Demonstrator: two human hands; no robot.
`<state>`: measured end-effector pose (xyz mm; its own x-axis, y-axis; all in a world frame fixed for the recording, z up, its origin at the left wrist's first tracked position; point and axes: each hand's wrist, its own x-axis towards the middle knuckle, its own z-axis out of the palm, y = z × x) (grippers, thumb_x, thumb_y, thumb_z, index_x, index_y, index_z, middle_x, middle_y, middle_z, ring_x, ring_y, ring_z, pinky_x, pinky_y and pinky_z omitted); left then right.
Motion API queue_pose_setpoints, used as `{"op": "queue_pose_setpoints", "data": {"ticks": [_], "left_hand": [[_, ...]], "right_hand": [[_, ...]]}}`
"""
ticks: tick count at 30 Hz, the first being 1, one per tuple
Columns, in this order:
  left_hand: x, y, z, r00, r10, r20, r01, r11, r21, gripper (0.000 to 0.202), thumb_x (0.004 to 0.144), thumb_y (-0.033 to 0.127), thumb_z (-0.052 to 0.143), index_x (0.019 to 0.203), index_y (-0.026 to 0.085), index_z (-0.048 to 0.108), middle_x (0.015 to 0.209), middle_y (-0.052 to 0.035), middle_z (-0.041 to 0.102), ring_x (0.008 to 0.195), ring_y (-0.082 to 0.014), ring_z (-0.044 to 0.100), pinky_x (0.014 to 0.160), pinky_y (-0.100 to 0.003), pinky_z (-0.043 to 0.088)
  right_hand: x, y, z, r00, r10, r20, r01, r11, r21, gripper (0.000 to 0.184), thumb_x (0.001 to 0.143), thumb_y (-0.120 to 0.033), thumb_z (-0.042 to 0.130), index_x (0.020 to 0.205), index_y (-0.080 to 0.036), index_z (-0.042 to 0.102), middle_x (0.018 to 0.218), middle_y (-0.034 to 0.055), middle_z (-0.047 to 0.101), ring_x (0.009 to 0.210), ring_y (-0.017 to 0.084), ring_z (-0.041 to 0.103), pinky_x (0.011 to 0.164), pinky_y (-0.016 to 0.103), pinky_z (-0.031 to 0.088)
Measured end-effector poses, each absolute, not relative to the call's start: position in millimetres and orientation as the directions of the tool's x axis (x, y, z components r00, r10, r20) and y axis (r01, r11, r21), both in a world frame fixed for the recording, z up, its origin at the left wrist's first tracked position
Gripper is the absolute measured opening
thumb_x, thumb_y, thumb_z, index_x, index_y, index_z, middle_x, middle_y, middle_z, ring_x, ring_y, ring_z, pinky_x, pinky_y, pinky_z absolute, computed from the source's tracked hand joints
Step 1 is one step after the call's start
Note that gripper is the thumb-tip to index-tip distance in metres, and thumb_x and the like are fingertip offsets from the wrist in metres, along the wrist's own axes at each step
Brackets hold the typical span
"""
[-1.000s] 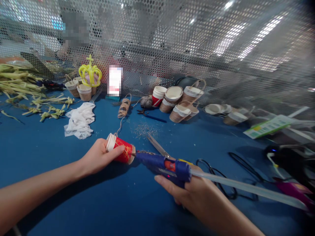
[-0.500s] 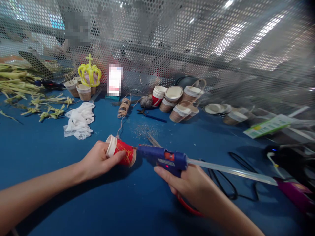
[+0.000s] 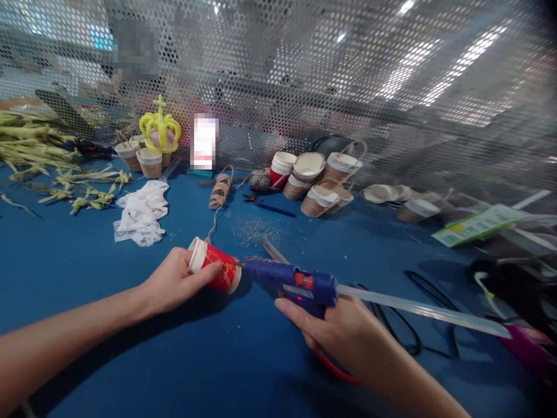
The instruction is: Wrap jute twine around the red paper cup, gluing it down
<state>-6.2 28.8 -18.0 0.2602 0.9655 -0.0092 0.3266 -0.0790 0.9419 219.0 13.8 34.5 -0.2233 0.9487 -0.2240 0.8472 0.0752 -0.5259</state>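
My left hand (image 3: 172,284) is wrapped round a red paper cup (image 3: 217,270) lying on its side on the blue table (image 3: 87,273), rim toward the left. My right hand (image 3: 343,337) grips a blue glue gun (image 3: 291,281) with a long clear glue stick (image 3: 418,310) sticking out behind it. The gun's nozzle touches the cup's base edge. A strand of twine (image 3: 212,229) runs from the cup up to a twine coil (image 3: 220,188).
Scissors (image 3: 272,249) lie just behind the gun, red handles under my right hand. Twine-wrapped cups (image 3: 322,180) stand by a perforated metal screen (image 3: 304,75). White cloth (image 3: 141,212), green leaf strips (image 3: 52,168), a yellow crown ornament (image 3: 159,128) at left; black cables (image 3: 409,325) at right.
The glue gun has levelled out and its nozzle stays at the cup's base. My left hand turned the cup slightly. My right hand shifted a little.
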Motion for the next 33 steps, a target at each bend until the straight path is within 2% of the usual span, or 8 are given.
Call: {"op": "queue_pose_setpoints", "data": {"ticks": [3, 7, 13, 16, 21, 24, 28, 33], "left_hand": [[-6, 32, -19, 0.266, 0.963, -0.053, 0.233, -0.011, 0.972, 0.033, 0.077, 0.037, 0.051, 0.080, 0.010, 0.068, 0.075, -0.0060, 0.069, 0.061, -0.0155, 0.058, 0.057, -0.022, 0.045], [-8, 34, -21, 0.280, 0.956, -0.090, 0.182, 0.040, 0.983, 0.035, 0.077, 0.039, 0.052, 0.083, 0.009, 0.068, 0.084, -0.0101, 0.070, 0.070, -0.0188, 0.062, 0.065, -0.026, 0.047], [-7, 34, -20, 0.243, 0.965, -0.095, 0.167, 0.055, 0.984, 0.034, 0.076, 0.039, 0.052, 0.071, 0.009, 0.066, 0.069, -0.0067, 0.069, 0.056, -0.0145, 0.058, 0.053, -0.023, 0.045], [-8, 35, -20, 0.248, 0.964, -0.094, 0.177, 0.051, 0.983, 0.034, 0.076, 0.039, 0.052, 0.073, 0.009, 0.067, 0.069, -0.0068, 0.069, 0.057, -0.0146, 0.058, 0.053, -0.023, 0.044], [-7, 32, -20, 0.282, 0.956, -0.079, 0.169, 0.031, 0.985, 0.034, 0.077, 0.038, 0.051, 0.082, 0.009, 0.068, 0.081, -0.0086, 0.070, 0.067, -0.0170, 0.060, 0.062, -0.025, 0.047], [-6, 30, -19, 0.274, 0.961, -0.048, 0.248, -0.022, 0.969, 0.035, 0.078, 0.038, 0.049, 0.078, 0.008, 0.067, 0.072, -0.0067, 0.067, 0.060, -0.0149, 0.056, 0.056, -0.023, 0.045], [-7, 28, -19, 0.286, 0.958, 0.010, 0.327, -0.107, 0.939, 0.034, 0.079, 0.036, 0.047, 0.069, 0.009, 0.065, 0.058, -0.0020, 0.058, 0.050, -0.0100, 0.044, 0.045, -0.019, 0.038], [-7, 27, -20, 0.297, 0.953, 0.056, 0.379, -0.171, 0.909, 0.036, 0.080, 0.035, 0.045, 0.057, 0.010, 0.058, 0.049, 0.0021, 0.043, 0.046, -0.0071, 0.031, 0.040, -0.017, 0.028]], "right_hand": [[221, 12, 35, -0.313, 0.941, -0.131, 0.833, 0.206, -0.514, 0.020, 0.075, -0.036, 0.049, 0.067, -0.021, 0.060, 0.037, -0.0027, 0.051, 0.034, 0.012, 0.049, 0.036, 0.022, 0.040], [225, 10, 35, -0.414, 0.910, 0.009, 0.797, 0.367, -0.480, 0.018, 0.073, -0.038, 0.051, 0.070, -0.025, 0.063, 0.036, -0.0039, 0.048, 0.036, 0.012, 0.048, 0.038, 0.023, 0.039], [223, 4, 31, -0.348, 0.936, 0.050, 0.813, 0.328, -0.481, 0.018, 0.075, -0.040, 0.050, 0.074, -0.026, 0.062, 0.043, -0.0005, 0.052, 0.052, 0.019, 0.057, 0.039, 0.027, 0.042], [223, 4, 29, -0.351, 0.936, 0.009, 0.808, 0.308, -0.502, 0.018, 0.075, -0.040, 0.050, 0.073, -0.027, 0.061, 0.042, -0.0013, 0.051, 0.049, 0.018, 0.056, 0.037, 0.026, 0.041], [226, 10, 31, -0.346, 0.934, -0.092, 0.816, 0.251, -0.520, 0.018, 0.075, -0.037, 0.049, 0.070, -0.026, 0.062, 0.041, -0.0024, 0.051, 0.036, 0.013, 0.049, 0.037, 0.025, 0.040], [225, 13, 35, -0.313, 0.937, -0.153, 0.827, 0.189, -0.530, 0.012, 0.068, -0.035, 0.057, 0.070, -0.025, 0.063, 0.040, -0.0028, 0.051, 0.037, 0.013, 0.050, 0.040, 0.025, 0.041], [219, 15, 37, -0.203, 0.947, -0.250, 0.838, 0.036, -0.544, 0.027, 0.074, -0.043, 0.049, 0.060, -0.021, 0.055, 0.037, -0.0036, 0.048, 0.034, 0.011, 0.049, 0.038, 0.023, 0.040], [216, 16, 35, -0.181, 0.940, -0.290, 0.812, -0.023, -0.583, 0.039, 0.072, -0.047, 0.050, 0.045, -0.020, 0.040, 0.036, -0.0040, 0.046, 0.035, 0.009, 0.045, 0.041, 0.022, 0.039]]}}
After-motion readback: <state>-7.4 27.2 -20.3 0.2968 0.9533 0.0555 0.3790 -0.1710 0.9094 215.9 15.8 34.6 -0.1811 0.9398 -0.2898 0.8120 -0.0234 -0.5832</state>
